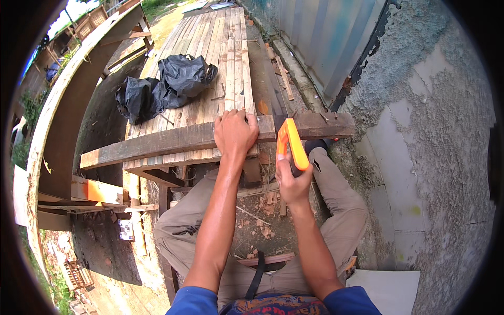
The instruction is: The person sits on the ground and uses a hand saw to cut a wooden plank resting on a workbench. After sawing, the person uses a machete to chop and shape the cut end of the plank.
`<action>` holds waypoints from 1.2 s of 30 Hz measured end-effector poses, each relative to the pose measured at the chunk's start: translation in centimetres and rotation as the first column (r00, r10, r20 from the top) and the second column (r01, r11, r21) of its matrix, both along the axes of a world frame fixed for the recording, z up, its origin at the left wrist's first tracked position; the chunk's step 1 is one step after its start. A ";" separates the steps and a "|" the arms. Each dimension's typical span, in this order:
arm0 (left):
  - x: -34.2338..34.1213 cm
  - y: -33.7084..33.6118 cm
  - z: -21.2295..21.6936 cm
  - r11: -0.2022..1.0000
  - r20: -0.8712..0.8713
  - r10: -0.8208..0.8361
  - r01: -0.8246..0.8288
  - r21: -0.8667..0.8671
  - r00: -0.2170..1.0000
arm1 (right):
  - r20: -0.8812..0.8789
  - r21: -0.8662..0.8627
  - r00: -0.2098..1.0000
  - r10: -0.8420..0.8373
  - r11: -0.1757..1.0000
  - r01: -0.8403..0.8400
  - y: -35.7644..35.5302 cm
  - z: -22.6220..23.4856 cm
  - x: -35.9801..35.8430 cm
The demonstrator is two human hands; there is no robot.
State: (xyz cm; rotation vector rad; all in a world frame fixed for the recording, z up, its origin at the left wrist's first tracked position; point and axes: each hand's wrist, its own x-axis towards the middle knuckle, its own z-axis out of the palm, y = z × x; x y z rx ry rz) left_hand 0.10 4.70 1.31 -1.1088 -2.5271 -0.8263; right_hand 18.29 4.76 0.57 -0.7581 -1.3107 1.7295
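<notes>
A long, dark-weathered wooden beam (173, 140) lies crosswise on a slatted wooden bench, its right part reaching past the bench edge. My left hand (237, 131) presses down on the beam, fingers curled over its far side. Closed around the orange handle of a handsaw (298, 152) is my right hand (295, 182), just on the near side of the beam and right of the bench. The saw stands upright at the beam; its blade is almost edge-on and hard to make out. A nail (324, 118) sticks up from the beam's right part.
Black plastic bags (184, 76) lie on the slatted bench (231, 52), near a bent metal piece. A rough wall (420, 157) rises on the right, beside a corrugated metal panel (328, 42). Wood chips (265, 212) litter the ground between my legs. A large curved board stands left.
</notes>
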 end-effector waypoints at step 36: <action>-0.7 0.3 -0.1 0.998 -0.022 0.038 -0.037 0.041 0.999 | 0.156 0.193 0.986 0.066 0.977 -0.096 -7.3 -0.9 9.6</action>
